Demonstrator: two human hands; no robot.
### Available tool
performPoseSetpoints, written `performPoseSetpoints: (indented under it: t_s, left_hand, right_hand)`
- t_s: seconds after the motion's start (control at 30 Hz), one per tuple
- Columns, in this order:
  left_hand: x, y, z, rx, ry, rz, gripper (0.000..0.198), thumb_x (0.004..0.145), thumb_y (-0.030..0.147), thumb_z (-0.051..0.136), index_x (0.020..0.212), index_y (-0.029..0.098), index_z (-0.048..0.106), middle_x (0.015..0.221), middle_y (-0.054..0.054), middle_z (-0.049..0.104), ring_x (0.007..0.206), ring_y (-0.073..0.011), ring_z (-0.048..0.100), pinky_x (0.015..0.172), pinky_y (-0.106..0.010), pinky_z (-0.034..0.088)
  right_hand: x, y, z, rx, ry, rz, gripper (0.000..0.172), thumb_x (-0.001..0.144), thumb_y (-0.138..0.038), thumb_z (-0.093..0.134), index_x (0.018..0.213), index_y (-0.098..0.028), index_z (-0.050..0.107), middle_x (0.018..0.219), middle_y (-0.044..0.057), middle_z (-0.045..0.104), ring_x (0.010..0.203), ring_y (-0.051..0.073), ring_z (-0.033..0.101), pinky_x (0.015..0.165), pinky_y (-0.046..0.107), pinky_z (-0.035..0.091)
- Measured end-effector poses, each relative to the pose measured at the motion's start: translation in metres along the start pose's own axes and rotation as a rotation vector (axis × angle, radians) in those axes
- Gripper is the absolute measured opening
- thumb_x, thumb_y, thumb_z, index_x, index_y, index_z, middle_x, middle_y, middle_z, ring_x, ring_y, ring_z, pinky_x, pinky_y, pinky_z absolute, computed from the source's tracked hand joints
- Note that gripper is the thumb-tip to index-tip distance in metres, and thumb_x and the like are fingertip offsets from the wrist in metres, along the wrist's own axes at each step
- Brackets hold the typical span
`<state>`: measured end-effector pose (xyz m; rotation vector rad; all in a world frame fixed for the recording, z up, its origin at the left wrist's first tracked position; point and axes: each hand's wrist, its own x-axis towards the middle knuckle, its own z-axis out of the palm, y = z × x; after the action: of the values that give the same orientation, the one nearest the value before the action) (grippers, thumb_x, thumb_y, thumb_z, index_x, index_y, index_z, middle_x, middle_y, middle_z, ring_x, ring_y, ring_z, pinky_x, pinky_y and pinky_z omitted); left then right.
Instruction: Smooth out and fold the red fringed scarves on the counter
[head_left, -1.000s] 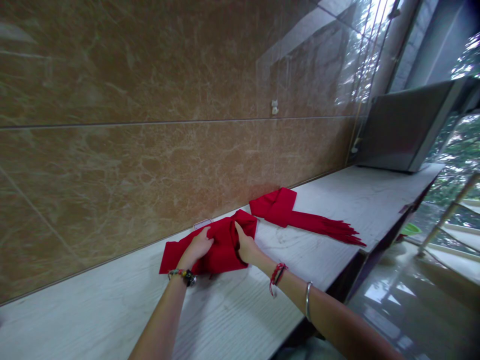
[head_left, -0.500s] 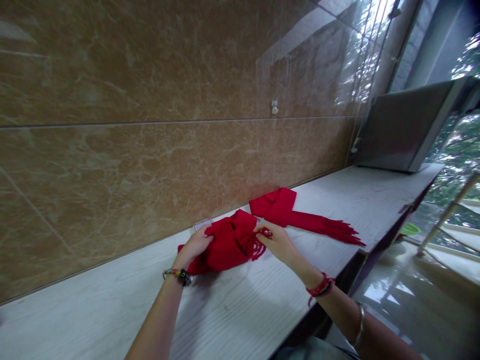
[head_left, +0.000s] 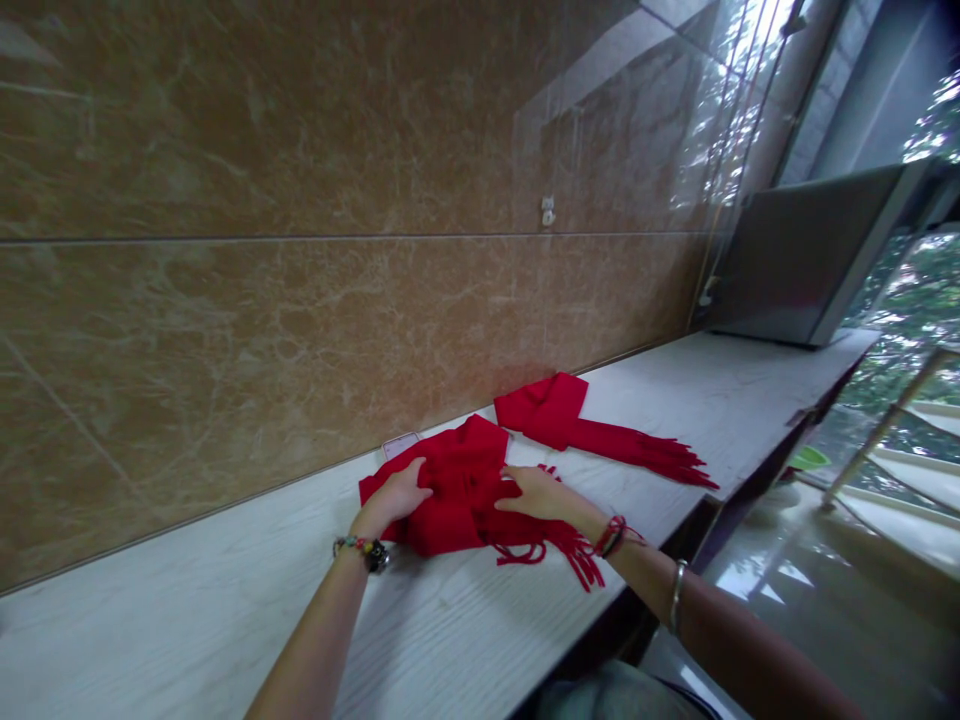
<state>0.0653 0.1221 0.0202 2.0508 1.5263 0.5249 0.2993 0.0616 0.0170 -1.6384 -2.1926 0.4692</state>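
Note:
A red scarf (head_left: 450,528) lies loosely folded on the white counter, its fringed end spread toward the counter's front edge. My left hand (head_left: 397,495) rests on the scarf's left part, thumb apart from the fingers. On its right part lies my right hand (head_left: 534,493), with thumb and forefinger apart over the cloth; its other fingers are partly hidden. Just behind and to the right, a second red scarf (head_left: 551,408) sits folded at an angle, with its fringed tail pointing right.
A pinkish phone-like flat object (head_left: 400,444) lies behind the near scarf, by the brown marble wall (head_left: 300,330). The white counter (head_left: 225,600) runs to a large grey box-shaped appliance (head_left: 802,255) at the far right. Its front edge drops to a shiny floor.
My right hand has let go of the fringe, which now lies spread toward the front right. The near scarf is flatter, and my left hand has shifted slightly right on it.

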Motion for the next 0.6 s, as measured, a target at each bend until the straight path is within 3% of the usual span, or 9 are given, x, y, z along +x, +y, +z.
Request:
performPoseSetpoints:
  t_s: [0.13, 0.3, 0.47, 0.6]
  left_hand:
    - [-0.007, 0.007, -0.003, 0.053, -0.069, -0.034, 0.060, 0.064, 0.019, 0.057, 0.122, 0.014, 0.043, 0.116, -0.012, 0.056, 0.092, -0.0202, 0.057, 0.076, -0.026, 0.042]
    - [-0.015, 0.016, -0.004, 0.036, -0.188, -0.069, 0.065, 0.058, 0.021, 0.059, 0.122, 0.016, 0.044, 0.087, -0.005, 0.066, 0.062, -0.0175, 0.058, 0.053, -0.024, 0.041]
    - [-0.021, 0.023, -0.013, -0.020, -0.268, -0.102, 0.075, 0.058, 0.027, 0.062, 0.128, 0.015, 0.036, 0.070, -0.001, 0.064, 0.053, -0.0168, 0.056, 0.049, -0.024, 0.039]
    - [-0.039, 0.026, -0.013, -0.113, -0.300, -0.053, 0.091, 0.053, 0.027, 0.069, 0.133, 0.017, 0.028, 0.086, -0.006, 0.065, 0.070, -0.0192, 0.059, 0.058, -0.024, 0.043]
  right_hand:
    - [-0.015, 0.005, -0.013, -0.025, -0.086, 0.013, 0.010, 0.067, -0.022, 0.060, 0.072, -0.015, 0.064, 0.071, 0.006, 0.065, 0.065, 0.017, 0.058, 0.058, 0.024, 0.039]
    - [-0.035, 0.033, -0.041, -0.075, -0.191, 0.015, 0.020, 0.057, -0.021, 0.066, 0.076, -0.018, 0.063, 0.075, 0.002, 0.063, 0.066, 0.016, 0.054, 0.056, 0.022, 0.038]
    - [-0.017, 0.023, -0.020, -0.007, -0.131, -0.049, 0.031, 0.069, -0.032, 0.057, 0.095, -0.015, 0.061, 0.093, 0.008, 0.063, 0.080, 0.019, 0.056, 0.069, 0.027, 0.041]
    - [-0.006, 0.004, -0.004, -0.033, -0.165, -0.015, 0.019, 0.065, -0.027, 0.061, 0.079, -0.015, 0.065, 0.076, 0.007, 0.065, 0.067, 0.020, 0.056, 0.060, 0.028, 0.040]
